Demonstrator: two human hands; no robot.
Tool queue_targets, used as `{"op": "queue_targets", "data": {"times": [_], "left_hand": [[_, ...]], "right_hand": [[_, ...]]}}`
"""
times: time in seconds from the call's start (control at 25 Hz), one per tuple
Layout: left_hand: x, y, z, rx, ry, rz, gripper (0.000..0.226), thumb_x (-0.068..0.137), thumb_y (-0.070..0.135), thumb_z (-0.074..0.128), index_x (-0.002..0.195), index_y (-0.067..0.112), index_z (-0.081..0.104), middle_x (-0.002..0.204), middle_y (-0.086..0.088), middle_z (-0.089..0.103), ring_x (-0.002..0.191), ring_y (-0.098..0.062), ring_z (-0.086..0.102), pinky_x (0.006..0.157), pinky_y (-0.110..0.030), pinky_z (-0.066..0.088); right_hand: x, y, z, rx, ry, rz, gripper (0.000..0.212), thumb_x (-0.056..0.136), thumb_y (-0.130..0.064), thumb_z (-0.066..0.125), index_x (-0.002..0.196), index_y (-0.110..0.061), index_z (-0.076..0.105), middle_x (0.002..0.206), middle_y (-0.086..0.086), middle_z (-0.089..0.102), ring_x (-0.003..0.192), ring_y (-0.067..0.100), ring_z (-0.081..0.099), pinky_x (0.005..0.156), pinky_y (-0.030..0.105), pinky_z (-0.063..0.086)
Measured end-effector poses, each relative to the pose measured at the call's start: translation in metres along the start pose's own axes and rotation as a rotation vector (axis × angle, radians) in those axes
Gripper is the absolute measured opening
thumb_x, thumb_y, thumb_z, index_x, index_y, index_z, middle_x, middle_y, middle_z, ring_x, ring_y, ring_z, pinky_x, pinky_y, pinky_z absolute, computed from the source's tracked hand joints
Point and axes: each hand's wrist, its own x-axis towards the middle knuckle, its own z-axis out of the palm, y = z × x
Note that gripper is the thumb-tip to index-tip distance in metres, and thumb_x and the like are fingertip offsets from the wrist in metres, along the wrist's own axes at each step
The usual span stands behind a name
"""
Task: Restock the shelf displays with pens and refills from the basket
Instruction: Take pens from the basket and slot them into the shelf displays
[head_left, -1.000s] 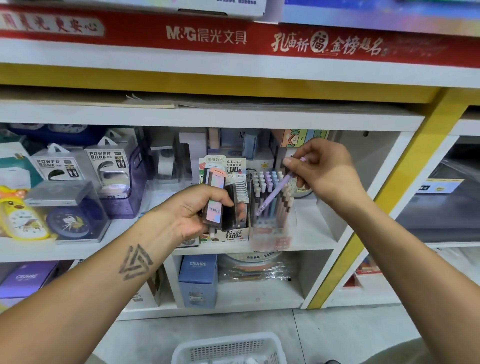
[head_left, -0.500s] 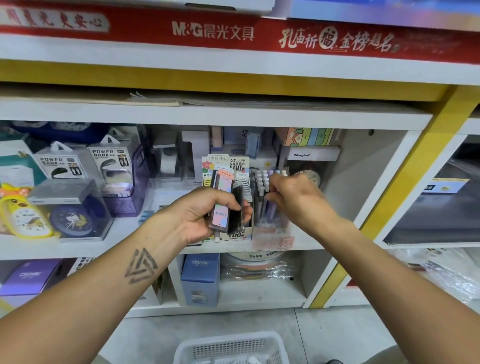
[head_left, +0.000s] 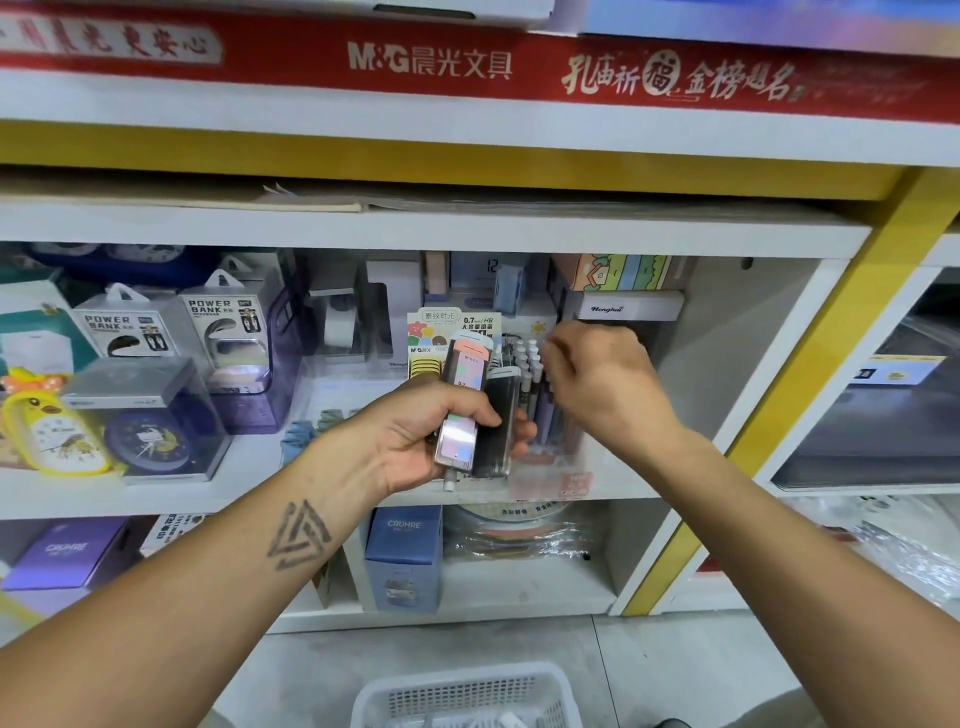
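My left hand (head_left: 415, 439) grips two flat refill cases in front of the middle shelf: a pastel one (head_left: 462, 400) and a dark one (head_left: 496, 421). Just to their right stands a clear display box of upright pens (head_left: 537, 395) with white caps. My right hand (head_left: 602, 379) hovers over those pens with its fingers curled; its back faces me, and whether it holds a pen is hidden. A card display of 0.7 mm leads (head_left: 454, 330) stands behind the cases. The white basket (head_left: 462, 696) sits on the floor below.
Power bank boxes (head_left: 218, 332) and boxed clocks (head_left: 150, 421) fill the shelf to the left. A blue box (head_left: 402, 556) and wrapped round packs (head_left: 511, 535) occupy the lower shelf. A yellow upright post (head_left: 810, 374) borders the bay on the right.
My right hand carried a lilac pen down into the pen display, then rose a little above the pens. My left hand kept hold of the two cases.
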Motion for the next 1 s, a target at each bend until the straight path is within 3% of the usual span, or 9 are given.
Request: {"op": "queue_targets", "data": {"times": [0.08, 0.16, 0.24, 0.4, 0.52, 0.6, 0.72, 0.84, 1.0], "left_hand": [[0.0, 0.0, 0.002, -0.001, -0.011, 0.009, 0.034, 0.079, -0.02, 0.048, 0.105, -0.008, 0.065, 0.097, -0.031, 0.07, 0.088, -0.04, 0.072, 0.07, -0.046, 0.06], [-0.001, -0.001, 0.004, -0.004, -0.017, 0.004, 0.035, 0.078, -0.019, 0.049, 0.105, -0.008, 0.067, 0.102, -0.031, 0.069, 0.091, -0.042, 0.071, 0.071, -0.048, 0.06], [-0.002, 0.0, 0.003, -0.022, 0.012, -0.005, 0.039, 0.076, -0.018, 0.05, 0.11, -0.008, 0.066, 0.11, -0.03, 0.068, 0.094, -0.041, 0.071, 0.074, -0.052, 0.06], [-0.006, 0.015, -0.009, -0.029, 0.17, 0.048, 0.025, 0.084, -0.012, 0.05, 0.106, -0.005, 0.059, 0.096, -0.021, 0.074, 0.079, -0.027, 0.075, 0.062, -0.037, 0.062], [-0.011, 0.029, -0.024, -0.195, 0.243, 0.097, 0.021, 0.088, -0.014, 0.049, 0.107, -0.009, 0.056, 0.101, -0.028, 0.071, 0.086, -0.034, 0.074, 0.071, -0.044, 0.061], [-0.017, 0.035, -0.031, -0.202, 0.299, 0.104, 0.014, 0.089, -0.012, 0.052, 0.101, -0.009, 0.057, 0.082, -0.025, 0.071, 0.067, -0.026, 0.073, 0.059, -0.032, 0.062], [-0.022, 0.036, -0.037, -0.115, 0.347, 0.085, 0.008, 0.086, -0.009, 0.059, 0.089, -0.002, 0.062, 0.067, -0.014, 0.066, 0.051, -0.013, 0.064, 0.044, -0.018, 0.052], [-0.026, 0.034, -0.039, -0.036, 0.34, 0.06, 0.009, 0.083, -0.006, 0.066, 0.087, 0.002, 0.064, 0.067, -0.01, 0.064, 0.048, -0.011, 0.058, 0.039, -0.017, 0.047], [-0.031, 0.033, -0.041, 0.01, 0.255, 0.022, 0.022, 0.068, 0.004, 0.075, 0.087, 0.007, 0.063, 0.067, -0.006, 0.06, 0.045, -0.01, 0.054, 0.038, -0.016, 0.043]], "right_hand": [[0.0, -0.009, -0.003, 0.472, -0.129, 0.238, 0.021, 0.094, -0.035, 0.065, 0.094, -0.015, 0.07, 0.075, 0.003, 0.07, 0.062, 0.019, 0.061, 0.057, 0.031, 0.049], [-0.004, -0.015, -0.002, 0.697, -0.28, 0.395, 0.016, 0.087, -0.024, 0.076, 0.087, -0.008, 0.072, 0.065, 0.003, 0.066, 0.051, 0.014, 0.054, 0.048, 0.026, 0.043], [-0.003, -0.015, -0.005, 0.843, -0.276, 0.459, 0.009, 0.083, -0.007, 0.077, 0.081, -0.004, 0.07, 0.057, 0.004, 0.061, 0.047, 0.013, 0.051, 0.045, 0.023, 0.041], [0.004, -0.011, -0.023, 1.06, -0.15, 0.449, 0.005, 0.085, 0.003, 0.065, 0.084, 0.0, 0.06, 0.052, 0.007, 0.059, 0.047, 0.017, 0.052, 0.041, 0.021, 0.04], [0.007, -0.013, -0.023, 1.022, -0.096, 0.409, 0.023, 0.083, 0.006, 0.063, 0.071, -0.008, 0.049, 0.068, 0.026, 0.067, 0.043, 0.017, 0.047, 0.036, 0.022, 0.032], [0.008, -0.016, -0.017, 0.913, -0.102, 0.355, 0.025, 0.084, 0.006, 0.064, 0.07, -0.009, 0.05, 0.077, 0.035, 0.066, 0.039, 0.015, 0.047, 0.037, 0.023, 0.034], [0.008, -0.019, -0.006, 0.775, -0.184, 0.255, 0.011, 0.084, 0.001, 0.074, 0.081, -0.003, 0.063, 0.068, 0.019, 0.07, 0.047, 0.017, 0.062, 0.052, 0.031, 0.053], [0.011, -0.016, 0.001, 0.568, -0.246, 0.219, 0.017, 0.077, -0.025, 0.085, 0.08, -0.014, 0.072, 0.066, 0.005, 0.074, 0.059, 0.015, 0.071, 0.069, 0.033, 0.06], [0.013, -0.015, 0.007, 0.14, -0.18, 0.065, 0.034, 0.077, -0.052, 0.076, 0.073, -0.019, 0.07, 0.056, -0.005, 0.068, 0.053, 0.005, 0.065, 0.057, 0.025, 0.054]]}}
